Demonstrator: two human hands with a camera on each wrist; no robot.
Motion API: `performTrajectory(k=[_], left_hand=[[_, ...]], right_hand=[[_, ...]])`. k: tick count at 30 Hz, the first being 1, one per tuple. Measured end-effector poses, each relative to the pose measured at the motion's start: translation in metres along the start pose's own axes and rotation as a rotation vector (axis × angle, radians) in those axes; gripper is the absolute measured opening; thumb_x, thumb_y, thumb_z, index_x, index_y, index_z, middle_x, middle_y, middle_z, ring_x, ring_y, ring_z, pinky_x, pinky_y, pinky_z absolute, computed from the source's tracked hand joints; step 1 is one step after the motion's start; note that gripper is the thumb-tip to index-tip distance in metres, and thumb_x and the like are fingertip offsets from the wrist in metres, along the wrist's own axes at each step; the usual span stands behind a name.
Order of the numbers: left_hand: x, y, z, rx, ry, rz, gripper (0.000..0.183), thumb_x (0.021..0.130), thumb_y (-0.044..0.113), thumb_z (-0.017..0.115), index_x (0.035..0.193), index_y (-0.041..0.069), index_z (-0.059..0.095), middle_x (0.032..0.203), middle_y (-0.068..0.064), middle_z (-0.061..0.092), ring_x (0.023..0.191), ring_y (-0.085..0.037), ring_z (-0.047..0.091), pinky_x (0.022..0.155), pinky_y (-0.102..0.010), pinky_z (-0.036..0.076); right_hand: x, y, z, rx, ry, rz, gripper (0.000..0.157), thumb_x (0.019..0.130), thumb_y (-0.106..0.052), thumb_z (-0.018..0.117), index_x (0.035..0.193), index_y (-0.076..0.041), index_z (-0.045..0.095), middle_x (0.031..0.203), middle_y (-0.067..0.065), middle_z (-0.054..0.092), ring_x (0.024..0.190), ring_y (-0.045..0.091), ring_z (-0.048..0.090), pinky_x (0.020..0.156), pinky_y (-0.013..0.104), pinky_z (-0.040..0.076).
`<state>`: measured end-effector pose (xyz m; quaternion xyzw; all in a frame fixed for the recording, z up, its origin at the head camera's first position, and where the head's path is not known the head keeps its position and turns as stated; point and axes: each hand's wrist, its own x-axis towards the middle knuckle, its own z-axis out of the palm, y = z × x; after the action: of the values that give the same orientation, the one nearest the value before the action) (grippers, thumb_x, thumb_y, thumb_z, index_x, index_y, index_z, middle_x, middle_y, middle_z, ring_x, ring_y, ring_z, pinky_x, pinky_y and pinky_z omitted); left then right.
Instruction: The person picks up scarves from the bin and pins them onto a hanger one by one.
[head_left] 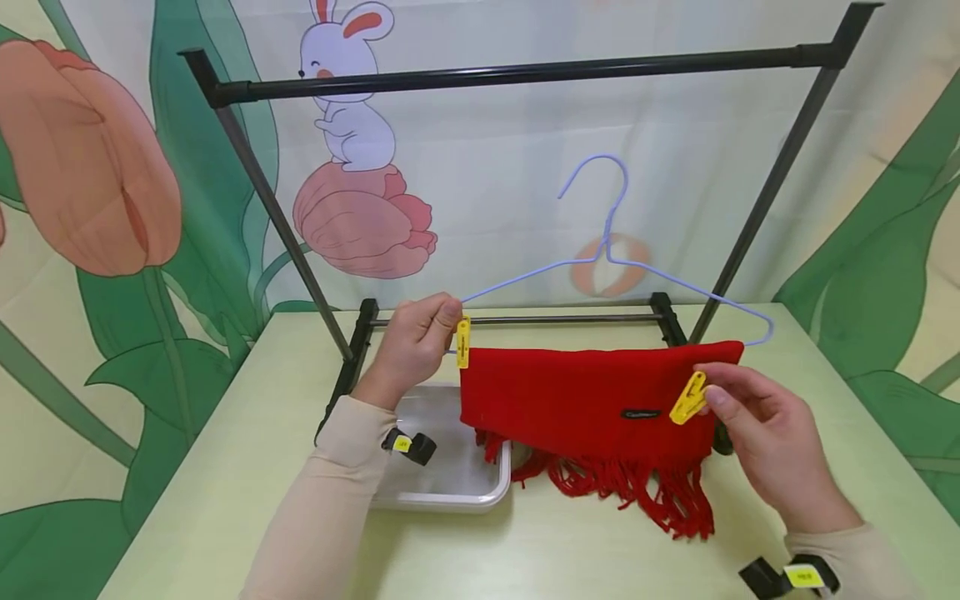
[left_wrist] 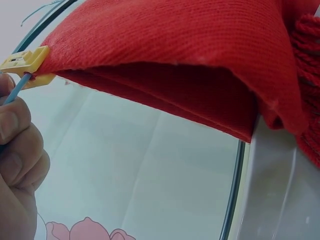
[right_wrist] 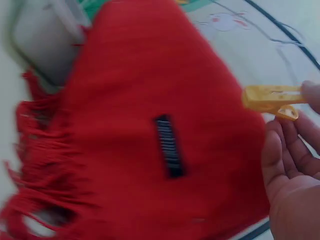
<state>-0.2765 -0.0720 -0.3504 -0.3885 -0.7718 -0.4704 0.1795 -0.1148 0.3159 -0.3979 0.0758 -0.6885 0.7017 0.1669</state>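
Observation:
A red fringed scarf (head_left: 570, 392) with a small black label hangs folded over the lower bar of a lilac wire hanger (head_left: 547, 268). One yellow clothespin (head_left: 463, 343) clips the scarf's upper left corner to the hanger. My left hand (head_left: 416, 342) grips the hanger's left end beside that clothespin; in the left wrist view the fingers curl round the wire (left_wrist: 17, 89). In my right hand (head_left: 776, 442), thumb and fingers pinch a second yellow clothespin (head_left: 688, 398), in front of the scarf's right part. The right wrist view shows this clothespin (right_wrist: 274, 99) near the scarf's edge.
A black rack with a top bar (head_left: 525, 73) stands behind the hands, its feet on the pale table (head_left: 225, 500). Under the scarf's left side lies a white tray (head_left: 450, 492). A printed curtain (head_left: 487, 183) with a rabbit and tulips hangs at the back.

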Motion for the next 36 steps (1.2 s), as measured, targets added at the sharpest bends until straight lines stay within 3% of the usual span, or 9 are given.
performTrajectory(k=[2,5,12,27,36], left_hand=[[0.000,0.001,0.000,-0.005,-0.004,-0.013,0.031,0.111,0.004,0.054,0.080,0.003,0.058,0.058,-0.006,0.047,0.055,-0.013,0.044,0.052,-0.025,0.035],[0.000,0.002,-0.001,-0.012,-0.010,-0.038,0.029,0.111,0.005,0.054,0.082,0.003,0.059,0.060,-0.007,0.049,0.056,-0.014,0.045,0.053,-0.025,0.038],[0.000,0.003,-0.002,-0.014,-0.007,-0.044,0.028,0.111,0.005,0.055,0.083,0.004,0.060,0.061,-0.007,0.050,0.058,-0.015,0.047,0.054,-0.025,0.039],[0.002,0.004,0.002,-0.019,-0.013,-0.036,0.028,0.111,0.005,0.054,0.084,0.004,0.060,0.061,-0.008,0.050,0.058,-0.014,0.046,0.054,-0.025,0.040],[0.004,0.001,0.006,-0.037,0.033,0.070,0.029,0.111,0.005,0.054,0.082,0.003,0.058,0.059,-0.008,0.050,0.055,-0.010,0.045,0.051,-0.024,0.040]], right_hand=[[0.010,-0.011,-0.010,0.013,0.015,-0.025,0.031,0.104,0.009,0.060,0.131,-0.003,0.072,0.111,-0.004,0.074,0.093,0.010,0.065,0.085,0.013,0.058],[0.026,-0.028,-0.026,-0.065,0.058,-0.036,0.028,0.102,0.007,0.066,0.126,-0.003,0.076,0.106,-0.007,0.077,0.089,0.008,0.066,0.082,0.011,0.056],[0.055,-0.056,-0.048,-0.570,0.162,-0.053,0.023,0.100,-0.008,0.076,0.121,0.001,0.078,0.098,-0.028,0.076,0.091,0.000,0.066,0.081,0.006,0.053],[0.069,-0.055,-0.059,-0.661,0.123,-0.098,0.017,0.096,-0.007,0.081,0.112,0.000,0.082,0.089,-0.031,0.075,0.077,-0.001,0.059,0.058,0.018,0.042],[0.066,-0.051,-0.057,-0.759,0.129,-0.105,0.019,0.098,-0.009,0.080,0.115,-0.002,0.082,0.091,-0.040,0.070,0.077,-0.003,0.058,0.056,0.018,0.043]])
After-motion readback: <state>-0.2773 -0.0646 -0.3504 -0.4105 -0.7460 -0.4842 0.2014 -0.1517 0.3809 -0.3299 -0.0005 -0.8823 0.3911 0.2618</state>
